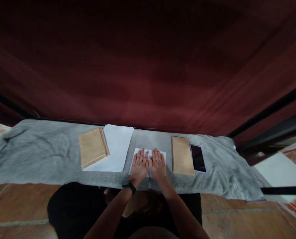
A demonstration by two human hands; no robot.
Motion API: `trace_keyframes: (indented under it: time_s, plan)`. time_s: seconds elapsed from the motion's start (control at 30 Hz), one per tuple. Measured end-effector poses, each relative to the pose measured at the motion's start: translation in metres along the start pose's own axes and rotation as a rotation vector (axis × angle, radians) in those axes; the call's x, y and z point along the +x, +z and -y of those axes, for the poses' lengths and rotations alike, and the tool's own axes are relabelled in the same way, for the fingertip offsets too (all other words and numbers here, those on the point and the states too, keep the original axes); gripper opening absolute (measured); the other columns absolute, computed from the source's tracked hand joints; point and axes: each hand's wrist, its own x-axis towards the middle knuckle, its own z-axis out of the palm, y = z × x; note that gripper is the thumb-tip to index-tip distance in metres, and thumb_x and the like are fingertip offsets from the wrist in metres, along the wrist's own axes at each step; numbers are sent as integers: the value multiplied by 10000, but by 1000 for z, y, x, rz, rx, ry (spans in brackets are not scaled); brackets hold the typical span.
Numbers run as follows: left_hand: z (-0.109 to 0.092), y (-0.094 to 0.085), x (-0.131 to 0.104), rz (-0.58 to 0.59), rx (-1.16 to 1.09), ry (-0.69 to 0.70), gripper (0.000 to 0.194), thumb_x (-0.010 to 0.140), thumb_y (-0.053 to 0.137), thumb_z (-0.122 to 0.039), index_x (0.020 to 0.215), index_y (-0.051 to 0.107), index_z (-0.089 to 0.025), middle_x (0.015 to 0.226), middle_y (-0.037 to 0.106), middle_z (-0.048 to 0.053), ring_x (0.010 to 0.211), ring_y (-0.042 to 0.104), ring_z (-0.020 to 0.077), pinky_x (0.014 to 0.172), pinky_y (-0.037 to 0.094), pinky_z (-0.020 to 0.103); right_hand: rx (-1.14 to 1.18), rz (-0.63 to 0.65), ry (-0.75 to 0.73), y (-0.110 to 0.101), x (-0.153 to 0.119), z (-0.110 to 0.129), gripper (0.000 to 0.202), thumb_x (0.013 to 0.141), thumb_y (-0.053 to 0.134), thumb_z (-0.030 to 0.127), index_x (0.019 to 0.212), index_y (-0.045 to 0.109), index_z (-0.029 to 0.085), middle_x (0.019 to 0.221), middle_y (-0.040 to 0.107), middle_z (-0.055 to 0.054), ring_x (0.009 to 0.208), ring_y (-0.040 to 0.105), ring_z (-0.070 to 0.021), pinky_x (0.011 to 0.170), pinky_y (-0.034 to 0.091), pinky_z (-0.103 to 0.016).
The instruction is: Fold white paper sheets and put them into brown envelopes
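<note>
Half covering the white paper [150, 153] directly beneath, long axis seemingly crosswise, with left hand [139, 166] and right hand [157, 165] equally near, flat and lightly spread, pinching nothing.

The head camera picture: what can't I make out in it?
In the head view:
Middle of the small white paper: hidden under the left hand and right hand.
Part of the large white sheets: covered by the brown packets at left.
Black wristband: too small and dark to tell whether it's a watch.
White panel, far right: cut off by the right edge.
</note>
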Motion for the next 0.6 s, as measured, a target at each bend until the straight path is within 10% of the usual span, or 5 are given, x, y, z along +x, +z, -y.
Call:
trace_keyframes:
  time_s: [0.6]
  plan:
    - [17,16,-2,-130,-68,-161,597,999,326,-340,1522,347,-52,1564,377,169,1487,283,283,1211,262,487,-104,-91,97,-6,-21,-28,575,1040,364,364,1508,349,29,1521,416,-241,1426,380,-307,1134,338,-487]
